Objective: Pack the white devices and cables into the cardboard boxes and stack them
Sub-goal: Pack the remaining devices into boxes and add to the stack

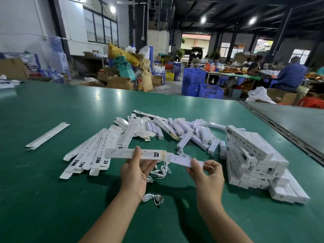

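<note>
A wide green-topped work table point(52, 111) fills the foreground. Behind it rises a white plastered wall point(21, 23) with dark-framed windows point(100, 27). Round ceiling lamps point(203, 19) glow under a dark steel roof point(228, 7). Stacked blue plastic crates point(193, 79) and brown storage cartons point(119, 82) stand on the grey floor point(175, 85). At the far end, what seems an open doorway point(195, 41) lets in daylight.

The box point(122, 153) hides the fingertips of the left hand point(135, 171) that holds it. The white device point(182, 161), pinched by the right hand point(206, 174), has its left end lost at the box's open mouth; how far in it sits cannot be told. Both hands cover part of the cables point(162, 171). The forearms run off the bottom edge, the table point(52, 190) off both sides. Print on the flat boxes point(91, 155) is too small to read. The distant workers point(291, 74) are blurred.
</note>
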A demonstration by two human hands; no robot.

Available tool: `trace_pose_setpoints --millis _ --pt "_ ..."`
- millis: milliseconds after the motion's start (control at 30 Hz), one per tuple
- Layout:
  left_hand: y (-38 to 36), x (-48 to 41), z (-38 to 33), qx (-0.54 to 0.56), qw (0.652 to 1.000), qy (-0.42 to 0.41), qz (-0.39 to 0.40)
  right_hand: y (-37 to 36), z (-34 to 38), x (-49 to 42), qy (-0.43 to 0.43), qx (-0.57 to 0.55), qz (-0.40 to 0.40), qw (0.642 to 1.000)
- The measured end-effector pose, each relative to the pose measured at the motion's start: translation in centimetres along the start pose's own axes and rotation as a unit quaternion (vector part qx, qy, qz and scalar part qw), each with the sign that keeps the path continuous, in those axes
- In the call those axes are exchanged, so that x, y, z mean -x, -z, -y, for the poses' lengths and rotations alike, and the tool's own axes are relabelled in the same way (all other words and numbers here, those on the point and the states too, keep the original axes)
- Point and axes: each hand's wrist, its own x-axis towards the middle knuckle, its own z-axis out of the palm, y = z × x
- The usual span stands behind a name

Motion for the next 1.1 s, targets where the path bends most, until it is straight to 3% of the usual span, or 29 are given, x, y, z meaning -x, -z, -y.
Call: trace_pose_setpoints --millis 167,533,700,933,1000,1100 --pt "-0.1 0.1 -0.1 -0.015 1.000 -0.020 0.004 0.1 -0.3 0.1 0.024 0.054 0.014 0.998" --pt "-0.5 0.7 1.0 -0.076 0.995 -0.046 0.041 -0.4 -0.4 0.6 0.004 0.017 0.027 0.999" --pt "-0.4 0.6 1.2 -0.073 0.995 -0.044 0.042 -0.5 -0.4 1.3 -0.003 0.144 0.104 0.984" --pt "-0.3 0.2 1.0 -0.081 0.995 -0.037 0.033 -0.8 0.1 2.4 -0.082 0.081 0.297 0.948" --pt "-0.2 0.1 1.0 -0.091 0.995 -0.030 0.033 -0.8 0.1 2.4 -0.062 0.122 0.313 0.940" --pt "0.0 -0.1 0.8 -0.101 0.994 -0.039 0.028 -0.5 -0.5 2.4 0.077 0.276 0.242 0.927"
